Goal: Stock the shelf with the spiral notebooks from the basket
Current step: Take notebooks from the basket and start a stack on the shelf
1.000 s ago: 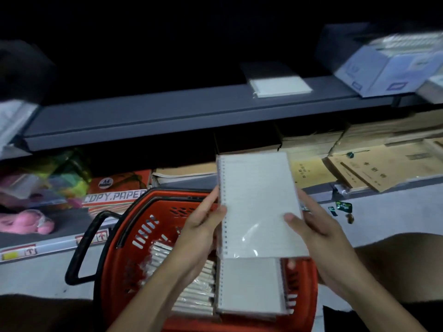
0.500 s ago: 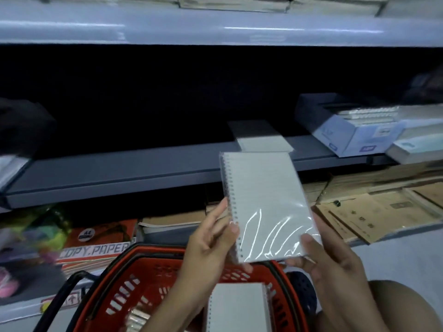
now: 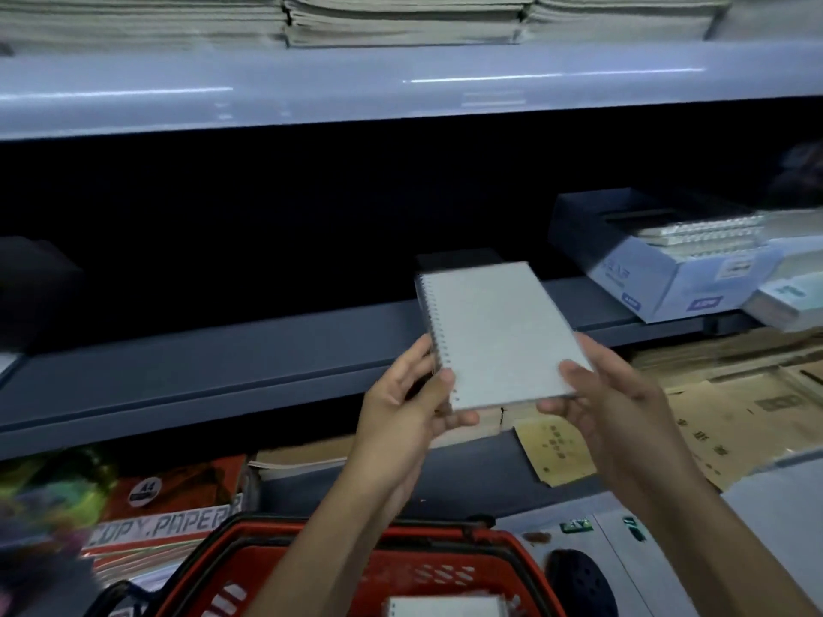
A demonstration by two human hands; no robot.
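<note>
A grey shelf (image 3: 178, 371) runs across the middle, dark behind, with a paler shelf (image 3: 401, 89) above it carrying stacks of paper (image 3: 401, 20). On the right of the grey shelf sits a blue box (image 3: 659, 269) with spiral-bound pads showing in its open top. Below the grey shelf lie brown envelopes (image 3: 730, 420) on the right and a red pack marked COPY PAPER (image 3: 169, 501) on the left. At the bottom edge stands the red basket (image 3: 401, 563), with the top of another notebook (image 3: 445, 607) just visible inside it. Above the basket, both hands hold one spiral notebook (image 3: 499, 331) up in front of the grey shelf's front edge, its white cover facing the camera, its spiral on the left, its top tilted away and slightly left. The left hand (image 3: 409, 403) grips the lower left corner by the spiral, thumb on the cover and fingers curled behind. The right hand (image 3: 610, 394) pinches the lower right corner, thumb on the cover and fingers underneath. Just behind the notebook's top edge, something dark and flat (image 3: 454, 259) lies on the grey shelf; what it is cannot be told.
</note>
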